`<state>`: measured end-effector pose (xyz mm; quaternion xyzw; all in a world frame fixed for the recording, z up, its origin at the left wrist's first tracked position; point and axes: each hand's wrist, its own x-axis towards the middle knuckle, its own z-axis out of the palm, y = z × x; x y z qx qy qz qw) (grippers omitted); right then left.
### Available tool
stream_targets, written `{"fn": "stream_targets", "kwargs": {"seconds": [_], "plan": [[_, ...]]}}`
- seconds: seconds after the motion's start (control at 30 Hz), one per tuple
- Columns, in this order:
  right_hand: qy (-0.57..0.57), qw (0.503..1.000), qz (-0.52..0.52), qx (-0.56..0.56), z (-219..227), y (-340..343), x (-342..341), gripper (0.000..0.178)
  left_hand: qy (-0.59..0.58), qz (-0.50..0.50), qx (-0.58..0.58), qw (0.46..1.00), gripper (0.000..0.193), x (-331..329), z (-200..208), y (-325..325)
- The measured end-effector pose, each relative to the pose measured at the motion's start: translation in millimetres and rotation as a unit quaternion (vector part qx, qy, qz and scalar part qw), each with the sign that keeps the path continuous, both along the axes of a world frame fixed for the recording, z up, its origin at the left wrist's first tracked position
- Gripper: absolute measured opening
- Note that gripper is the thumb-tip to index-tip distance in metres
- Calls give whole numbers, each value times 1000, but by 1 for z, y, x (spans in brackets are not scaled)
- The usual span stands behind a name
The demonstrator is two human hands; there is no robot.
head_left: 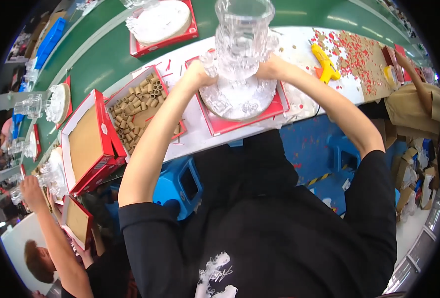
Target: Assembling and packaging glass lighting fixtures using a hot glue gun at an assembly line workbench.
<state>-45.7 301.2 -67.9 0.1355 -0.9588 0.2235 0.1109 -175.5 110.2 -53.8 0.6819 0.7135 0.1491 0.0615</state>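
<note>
A tall clear glass-like vessel (243, 42) stands at the top centre over a round white base (237, 107). Smaller clear pieces are set around the vessel on this base. Underneath lies a shallow red box (220, 125) with its rim showing. My left hand (200, 74) is at the base's left side, against the clear pieces. On the opposite side my right hand (270, 68) reaches in behind the vessel. The fingers of both hands are mostly hidden by clear pieces, so their grip does not show.
Left of me, a red box holds many short cardboard tubes (143, 94), beside an upturned red lid (88, 141). A yellow glue gun (324, 64) lies to the right near scattered red bits (351, 54). On the green conveyor (101, 54) sits another boxed white base (161, 22). Co-workers flank both sides.
</note>
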Motion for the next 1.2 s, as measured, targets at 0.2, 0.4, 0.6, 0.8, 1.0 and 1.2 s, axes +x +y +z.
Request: {"fn": "stream_targets", "kwargs": {"seconds": [0.2, 0.4, 0.6, 0.8, 1.0, 1.2], "plan": [[-79, 990, 75, 88, 32, -5, -7, 42, -66, -49, 66, 994, 37, -3, -2, -11], [9, 994, 82, 72, 46, -21, 4, 39, -11, 96, -2, 995, 37, 3, -18, -17], [27, 993, 39, 109, 49, -16, 9, 39, -45, 69, -112, 990, 40, 1, -3, -23], [-37, 992, 119, 23, 52, -9, -2, 40, -58, -1, 15, 998, 42, 11, 35, -14], [-139, 985, 91, -39, 36, 18, -11, 37, -209, 79, -124, 967, 36, -5, 21, -6], [27, 983, -155, -100, 84, 6, 112, 27, -133, 322, 130, 928, 20, 120, 90, -95]]}}
